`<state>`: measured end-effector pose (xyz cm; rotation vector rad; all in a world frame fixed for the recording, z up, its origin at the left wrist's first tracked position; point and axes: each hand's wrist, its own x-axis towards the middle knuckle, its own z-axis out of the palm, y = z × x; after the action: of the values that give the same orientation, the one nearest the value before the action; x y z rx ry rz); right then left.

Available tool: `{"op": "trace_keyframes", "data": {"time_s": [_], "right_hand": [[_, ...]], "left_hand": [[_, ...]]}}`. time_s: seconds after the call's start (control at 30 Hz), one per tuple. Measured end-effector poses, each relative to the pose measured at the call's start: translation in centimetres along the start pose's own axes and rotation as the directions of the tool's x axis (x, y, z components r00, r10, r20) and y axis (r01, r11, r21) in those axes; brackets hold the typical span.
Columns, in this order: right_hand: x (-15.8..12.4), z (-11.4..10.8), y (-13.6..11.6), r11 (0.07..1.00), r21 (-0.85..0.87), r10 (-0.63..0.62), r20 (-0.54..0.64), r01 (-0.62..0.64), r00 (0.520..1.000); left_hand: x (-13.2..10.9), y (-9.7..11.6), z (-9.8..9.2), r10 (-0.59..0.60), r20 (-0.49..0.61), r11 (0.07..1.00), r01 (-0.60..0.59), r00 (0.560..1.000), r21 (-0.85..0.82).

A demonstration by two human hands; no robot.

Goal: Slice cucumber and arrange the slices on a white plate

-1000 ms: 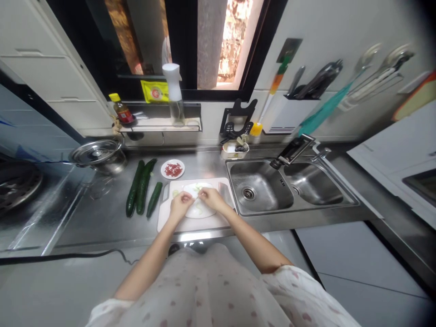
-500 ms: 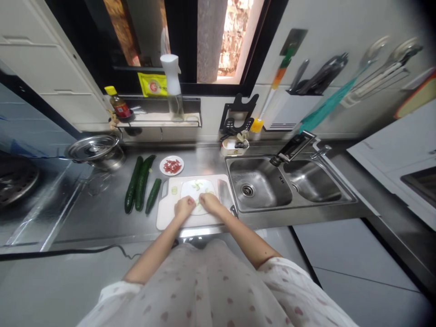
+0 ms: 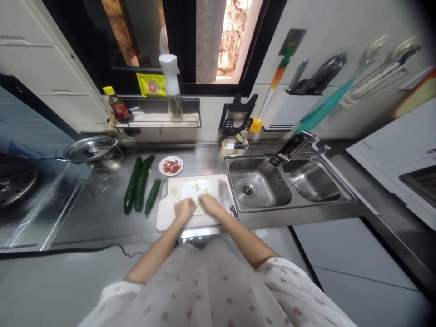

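Note:
A white plate (image 3: 186, 191) lies on the pale cutting board (image 3: 165, 219), with pale green cucumber slices (image 3: 196, 185) set out in small groups on it. Over the plate's near left part, my left hand (image 3: 185, 209) is closed, its fingers curled; what they hold is hidden. My right hand (image 3: 210, 205) pinches at the plate's near middle, fingertips on a thin cucumber slice (image 3: 198, 207). A small pile of slices (image 3: 174, 190) sits at the board's left. Along its right side rests a kitchen knife (image 3: 225, 194), handle toward me.
Left of the board lie two long cucumbers (image 3: 140, 186) and a shorter cucumber piece (image 3: 153, 196). Behind it stands a small dish (image 3: 170, 166) of red bits. A lidded steel pot (image 3: 97, 152) is farther left; a double sink (image 3: 262, 181) with a faucet (image 3: 292, 147) is right.
The hands stay over the same part of the plate, with only slight finger movement. The whole view has shifted a touch.

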<state>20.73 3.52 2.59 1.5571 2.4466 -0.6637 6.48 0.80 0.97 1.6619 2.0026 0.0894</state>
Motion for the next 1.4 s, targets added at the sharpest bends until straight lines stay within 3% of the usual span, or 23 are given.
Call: {"op": "trace_keyframes", "data": {"time_s": [0.13, 0.23, 0.4, 0.5, 1.0, 1.4], "right_hand": [[0.1, 0.2, 0.1, 1.000, -0.015, -0.004, 0.002, 0.004, 1.000], [0.1, 0.4, 0.2, 1.000, -0.016, -0.018, -0.007, 0.018, 1.000], [0.2, 0.6, 0.4, 0.999, -0.030, -0.016, -0.022, 0.015, 1.000], [0.3, 0.6, 0.4, 0.999, -0.039, -0.011, -0.022, 0.010, 1.000], [-1.2, -0.9, 0.6, 0.997, -0.049, 0.065, 0.017, -0.064, 0.998], [-1.5, -0.9, 0.3, 0.996, -0.075, 0.057, 0.036, -0.054, 0.998]], "left_hand": [[-0.3, 0.0, -0.1, 0.036, -0.007, 0.999, -0.035, 0.999, 0.032], [-0.9, -0.3, -0.1, 0.125, -0.072, 0.990, -0.120, 0.990, 0.076], [-2.3, -1.1, 0.4, 0.389, -0.070, 0.903, -0.365, 0.919, 0.225], [-2.8, -1.5, 0.7, 0.457, -0.023, 0.856, -0.433, 0.889, 0.282], [-2.5, -2.0, 0.6, 0.547, 0.010, 0.774, -0.510, 0.837, 0.375], [-2.5, -1.8, 0.3, 0.529, 0.027, 0.793, -0.505, 0.848, 0.341]]}}
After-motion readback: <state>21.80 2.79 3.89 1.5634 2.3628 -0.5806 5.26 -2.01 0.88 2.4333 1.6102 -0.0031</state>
